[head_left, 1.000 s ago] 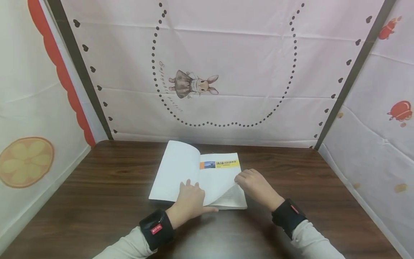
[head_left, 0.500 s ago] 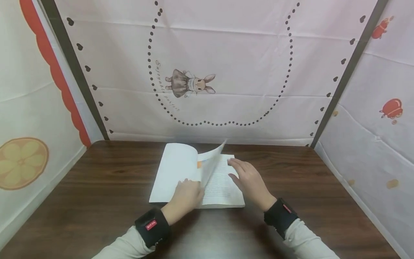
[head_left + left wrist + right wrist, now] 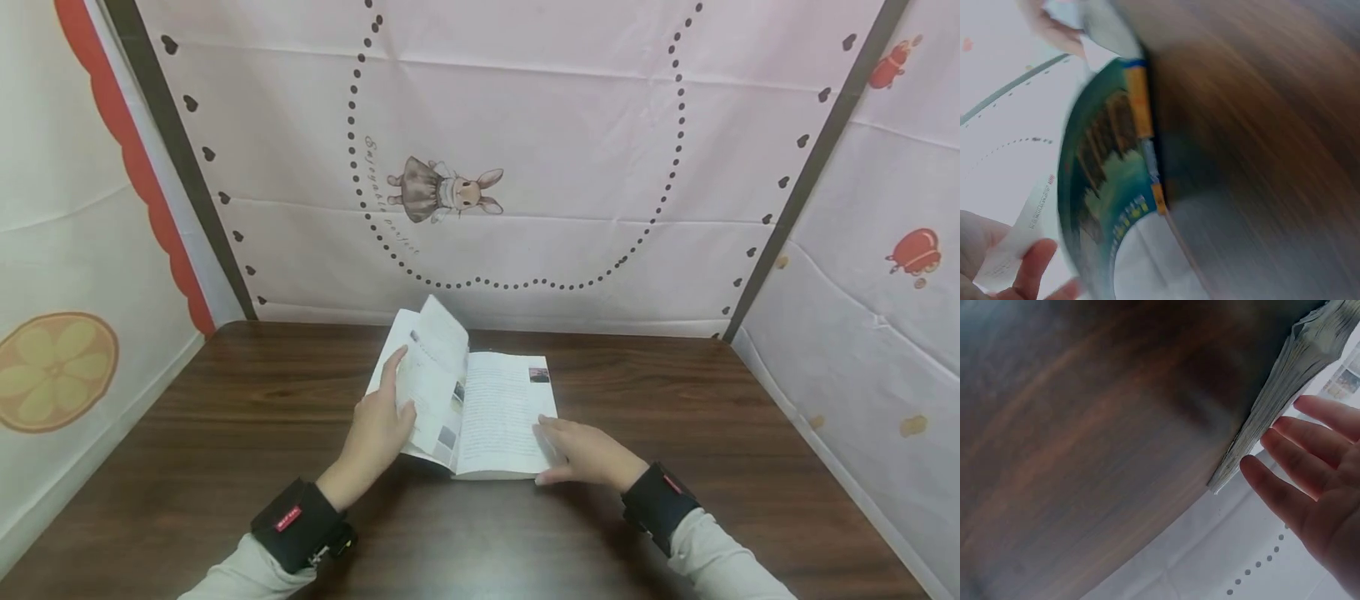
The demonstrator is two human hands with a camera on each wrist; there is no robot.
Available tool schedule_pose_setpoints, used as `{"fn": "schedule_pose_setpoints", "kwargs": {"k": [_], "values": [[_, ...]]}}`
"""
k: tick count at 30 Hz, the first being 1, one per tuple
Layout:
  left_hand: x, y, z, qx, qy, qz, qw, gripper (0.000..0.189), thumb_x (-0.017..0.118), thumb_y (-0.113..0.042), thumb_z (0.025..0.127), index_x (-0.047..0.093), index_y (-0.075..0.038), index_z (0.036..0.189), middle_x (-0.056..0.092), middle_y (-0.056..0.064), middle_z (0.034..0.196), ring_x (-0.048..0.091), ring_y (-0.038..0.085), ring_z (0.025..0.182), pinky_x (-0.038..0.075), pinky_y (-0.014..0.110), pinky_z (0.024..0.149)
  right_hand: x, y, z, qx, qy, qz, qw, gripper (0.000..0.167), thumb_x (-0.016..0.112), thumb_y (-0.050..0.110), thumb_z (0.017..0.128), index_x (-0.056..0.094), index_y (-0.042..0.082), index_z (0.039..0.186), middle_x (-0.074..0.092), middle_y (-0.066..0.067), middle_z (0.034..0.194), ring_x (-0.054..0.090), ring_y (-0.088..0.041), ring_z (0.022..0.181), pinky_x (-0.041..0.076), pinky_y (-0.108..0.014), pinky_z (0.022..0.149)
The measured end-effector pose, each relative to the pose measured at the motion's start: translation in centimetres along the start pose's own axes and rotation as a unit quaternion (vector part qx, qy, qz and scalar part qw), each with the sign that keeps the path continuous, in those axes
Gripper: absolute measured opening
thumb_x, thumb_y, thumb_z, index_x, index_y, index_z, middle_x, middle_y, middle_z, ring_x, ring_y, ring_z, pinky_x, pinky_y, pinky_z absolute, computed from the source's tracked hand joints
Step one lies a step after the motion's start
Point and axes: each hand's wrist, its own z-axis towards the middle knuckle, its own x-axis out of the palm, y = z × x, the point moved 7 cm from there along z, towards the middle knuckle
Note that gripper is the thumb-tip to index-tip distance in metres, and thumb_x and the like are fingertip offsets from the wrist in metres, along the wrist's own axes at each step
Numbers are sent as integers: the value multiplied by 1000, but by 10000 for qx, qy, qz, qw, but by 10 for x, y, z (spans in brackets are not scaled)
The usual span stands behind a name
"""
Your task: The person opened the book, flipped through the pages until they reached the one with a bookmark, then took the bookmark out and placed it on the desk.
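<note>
An open book (image 3: 502,408) lies at the middle of the table, text and a small picture on its right page. On the left, a printed page (image 3: 431,379) stands raised over the white one. My left hand (image 3: 375,429) holds this page between thumb and fingers, index finger stretched along its edge. The left wrist view shows the page (image 3: 1035,212) among the fingers and the green picture cover (image 3: 1100,162) bent from below. My right hand (image 3: 588,454) rests with straight fingers on the right page's lower corner; its fingertips (image 3: 1282,434) lie beside the page edges in the right wrist view.
The dark wooden table (image 3: 262,417) surrounds the book. A white printed cloth (image 3: 570,167) with a rabbit picture hangs behind it, and more patterned cloth (image 3: 862,317) closes off the right side. Black bands (image 3: 300,525) sit on both wrists.
A page lifted from the right has swung over to the left, and my left hand has moved left and up with it. My right hand has let go of it and dropped to the lower corner.
</note>
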Motion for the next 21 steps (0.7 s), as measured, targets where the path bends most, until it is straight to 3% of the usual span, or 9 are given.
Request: {"fn": "schedule_pose_setpoints", "kwargs": {"k": [2, 4, 6, 8, 11, 14, 16, 18, 21], "values": [[0, -3, -3, 426, -85, 626, 9971, 73, 57, 7, 80, 27, -7, 145, 54, 9, 60, 50, 18, 51, 42, 30, 48, 1, 0, 1, -82, 17, -34, 10000, 81, 76, 47, 73, 50, -2, 132, 51, -20, 137, 50, -32, 126, 42, -44, 103], [1, -5, -6, 709, -151, 1210, 9900, 75, 58, 8, 78, 30, -10, 145, 59, 13, 71, 58, 26, 66, 53, 44, 67, 0, 0, 2, -132, 4, -32, 9999, 81, 78, 44, 71, 51, -3, 132, 52, -20, 136, 52, -32, 125, 42, -43, 102], [4, -5, -9, 841, -138, 1686, 9820, 81, 63, 9, 75, 32, -16, 145, 61, 21, 97, 59, 39, 99, 44, 63, 89, 0, 0, 3, -149, 17, -16, 9999, 82, 78, 43, 71, 50, -4, 132, 53, -21, 134, 54, -31, 123, 43, -43, 101], [9, -6, -10, 1134, -8, 2165, 9697, 88, 67, 10, 71, 33, -23, 145, 50, 26, 128, 41, 47, 127, 24, 75, 97, 0, -1, 3, -117, 64, 84, 9999, 84, 79, 43, 70, 49, -4, 133, 54, -21, 134, 54, -31, 123, 44, -43, 101], [25, -14, -15, 2075, 587, 2580, 9418, 93, 67, 15, 68, 37, -30, 144, 28, 21, 151, 18, 49, 140, 18, 73, 103, 0, -3, 2, -71, 143, 211, 9996, 87, 79, 43, 70, 46, -4, 135, 53, -21, 134, 54, -31, 123, 44, -43, 100], [47, -24, -26, 3082, 1560, 2530, 9037, 76, 63, 13, 73, 51, -29, 135, 33, 13, 152, 25, 42, 140, 25, 65, 106, -1, -4, 2, -25, 200, 276, 9994, 86, 78, 43, 71, 46, -4, 136, 53, -20, 135, 54, -30, 123, 44, -43, 101], [58, -28, -33, 3250, 2150, 2351, 8904, 60, 61, 8, 78, 59, -25, 128, 45, 10, 145, 35, 37, 137, 32, 60, 105, -1, -5, 1, -26, 215, 311, 9993, 86, 78, 43, 71, 46, -4, 135, 53, -20, 134, 54, -30, 123, 44, -43, 100], [63, -29, -35, 3061, 2442, 2258, 8920, 45, 60, 3, 82, 65, -21, 120, 54, 10, 137, 44, 34, 131, 37, 59, 101, 0, -6, 1, -24, 238, 369, 9990, 85, 78, 43, 72, 46, -4, 136, 52, -20, 135, 53, -30, 124, 44, -43, 101], [62, -28, -34, 2625, 2296, 2283, 9090, 30, 60, -5, 86, 68, -13, 113, 62, 11, 125, 54, 31, 122, 45, 55, 94, 1, -9, 1, -34, 276, 511, 9983, 83, 77, 41, 74, 44, -4, 137, 51, -20, 137, 53, -31, 124, 43, -44, 101]]}}
